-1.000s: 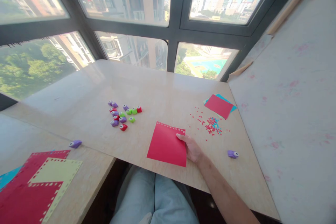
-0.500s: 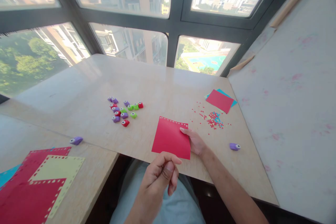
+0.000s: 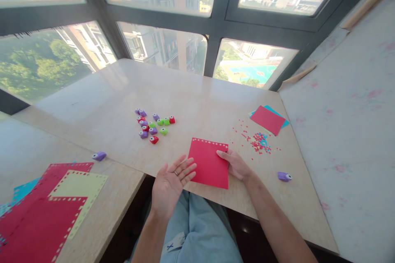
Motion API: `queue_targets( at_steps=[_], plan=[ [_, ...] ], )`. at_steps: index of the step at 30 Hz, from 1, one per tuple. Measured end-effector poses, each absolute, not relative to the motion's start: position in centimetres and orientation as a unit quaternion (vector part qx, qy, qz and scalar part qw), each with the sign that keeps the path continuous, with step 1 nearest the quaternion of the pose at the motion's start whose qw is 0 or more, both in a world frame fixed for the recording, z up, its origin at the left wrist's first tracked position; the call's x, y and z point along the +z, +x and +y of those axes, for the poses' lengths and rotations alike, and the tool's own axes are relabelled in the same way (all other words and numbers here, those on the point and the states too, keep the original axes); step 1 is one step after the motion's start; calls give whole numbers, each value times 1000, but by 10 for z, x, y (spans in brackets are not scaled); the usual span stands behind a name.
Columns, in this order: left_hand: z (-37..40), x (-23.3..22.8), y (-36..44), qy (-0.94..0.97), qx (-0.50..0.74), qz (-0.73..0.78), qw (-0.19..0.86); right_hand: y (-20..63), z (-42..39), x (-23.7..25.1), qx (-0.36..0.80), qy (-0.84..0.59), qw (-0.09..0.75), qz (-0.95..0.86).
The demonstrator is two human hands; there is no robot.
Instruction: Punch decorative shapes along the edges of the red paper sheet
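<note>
A red paper sheet (image 3: 210, 162) with a row of punched holes along its far edge lies near the front edge of the pale wooden table (image 3: 191, 102). My right hand (image 3: 236, 164) grips the sheet's right edge, thumb on top. My left hand (image 3: 171, 181) is open, palm up, fingers spread, its fingertips reaching the sheet's left edge; a ring shows on one finger. It holds nothing.
A cluster of several small purple, green and red paper punches (image 3: 152, 125) sits mid-table. Single purple punches lie at the right (image 3: 284, 176) and left (image 3: 99, 156). Red and blue confetti (image 3: 259, 141) lies by a red-on-teal sheet stack (image 3: 268, 119). Punched red and yellow sheets (image 3: 52, 205) lie front left.
My left hand came into view, first closed in front of me, and has now opened palm up beside the red sheet. The sheet stays in my right hand.
</note>
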State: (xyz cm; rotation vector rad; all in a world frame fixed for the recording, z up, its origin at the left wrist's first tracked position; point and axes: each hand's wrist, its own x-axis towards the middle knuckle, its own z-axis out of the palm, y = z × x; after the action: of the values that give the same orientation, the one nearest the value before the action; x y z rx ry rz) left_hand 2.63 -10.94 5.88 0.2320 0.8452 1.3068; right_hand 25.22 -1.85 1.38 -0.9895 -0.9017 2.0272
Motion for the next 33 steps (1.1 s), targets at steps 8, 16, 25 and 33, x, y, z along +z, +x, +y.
queue_targets(
  at_steps=[8, 16, 25, 33],
  plan=[
    [-66, 31, -49, 381, 487, 740, 266, 258, -22, 10, 438, -536, 303, -655],
    [-32, 14, -68, 480, 272, 832, 62, 255, -27, 4, 417, -531, 326, -662],
    [-42, 4, -55, 546, 289, 783, 75, 251, -16, -1, 465, -530, 381, -597],
    [-51, -2, -16, 635, 289, 707, 121, 254, 4, -2, 533, -513, 391, -547]
  ],
)
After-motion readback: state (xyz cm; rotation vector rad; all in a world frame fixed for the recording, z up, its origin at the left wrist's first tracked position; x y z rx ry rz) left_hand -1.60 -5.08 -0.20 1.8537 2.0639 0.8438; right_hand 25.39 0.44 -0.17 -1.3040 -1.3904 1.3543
